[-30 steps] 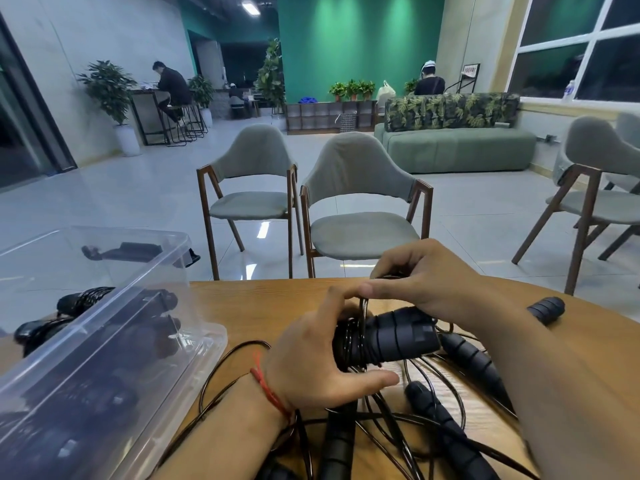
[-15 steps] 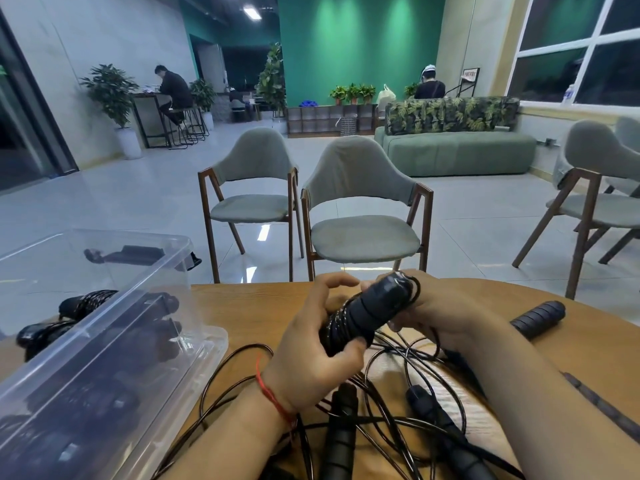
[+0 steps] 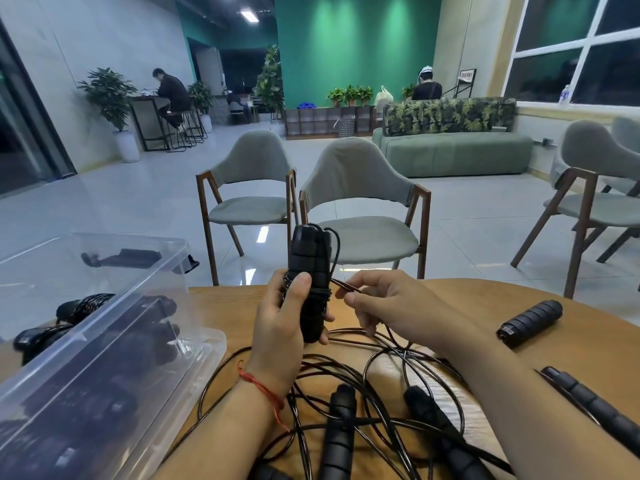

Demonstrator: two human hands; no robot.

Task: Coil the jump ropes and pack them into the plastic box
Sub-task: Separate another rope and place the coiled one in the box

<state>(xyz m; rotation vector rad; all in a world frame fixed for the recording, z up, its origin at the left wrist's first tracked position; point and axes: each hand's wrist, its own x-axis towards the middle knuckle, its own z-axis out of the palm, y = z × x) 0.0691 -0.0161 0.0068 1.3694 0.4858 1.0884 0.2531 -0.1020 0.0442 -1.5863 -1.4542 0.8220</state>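
Note:
My left hand [image 3: 282, 323] grips a pair of black jump-rope handles [image 3: 309, 268], held upright above the wooden table [image 3: 225, 303] with thin cord wound around them. To their right, my right hand [image 3: 384, 306] pinches the loose black cord [image 3: 348, 288] that leads to the bundle. A tangle of black cords [image 3: 381, 386] lies under both hands, with two more handles [image 3: 337, 434] near the front edge. The clear plastic box [image 3: 114, 341] at the left holds several coiled black ropes.
A loose black handle [image 3: 530, 322] lies at the right of the table, and another handle [image 3: 595, 407] reaches toward the right edge. Two grey chairs [image 3: 360, 209] stand just beyond the table's far edge. People sit far back in the room.
The handle bundle has turned from lying sideways to standing upright in my left hand. My right hand has left the bundle and moved right, now pinching the cord.

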